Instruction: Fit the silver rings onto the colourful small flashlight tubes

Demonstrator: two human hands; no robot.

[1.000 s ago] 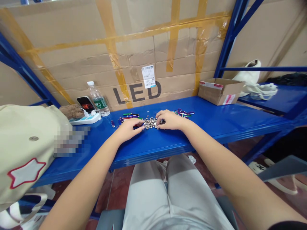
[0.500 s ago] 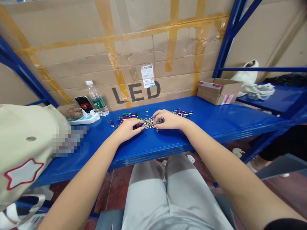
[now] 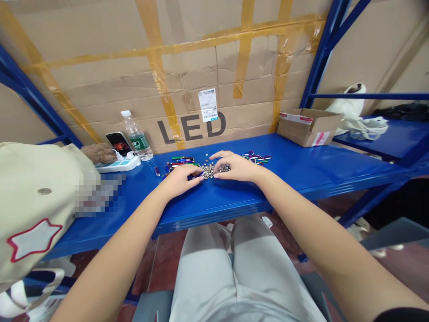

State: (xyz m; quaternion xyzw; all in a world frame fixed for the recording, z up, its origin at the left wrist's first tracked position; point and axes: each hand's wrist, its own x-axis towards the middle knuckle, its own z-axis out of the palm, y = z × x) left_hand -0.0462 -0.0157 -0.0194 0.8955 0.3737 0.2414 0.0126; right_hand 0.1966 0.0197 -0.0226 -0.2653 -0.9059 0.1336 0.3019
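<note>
A heap of small silver discs that look like button cells (image 3: 208, 171) lies on the blue shelf top between my hands. My left hand (image 3: 183, 180) rests at the heap's left side, thumb and fingers closed on a small blue tube (image 3: 202, 174) that is mostly hidden. From the right, my right hand (image 3: 237, 168) curves over the heap, fingers apart, thumb low among the discs. Whether a disc is between its fingertips is too small to tell. Several coloured metal tubes (image 3: 181, 160) lie just behind my left hand. Shiny coloured carabiner-like clips (image 3: 256, 157) are beyond my right wrist.
A water bottle (image 3: 140, 141), a phone (image 3: 119, 144) and a white power strip (image 3: 121, 165) stand at the back left. The pale bag (image 3: 36, 192) takes up the left end. An opened cardboard box (image 3: 306, 128) sits at the right rear; a large cardboard panel (image 3: 187, 80) closes the back.
My right hand has shifted slightly, its thumb now lower and closer to the discs. My left hand stays almost in place. The whole view has moved a little.
</note>
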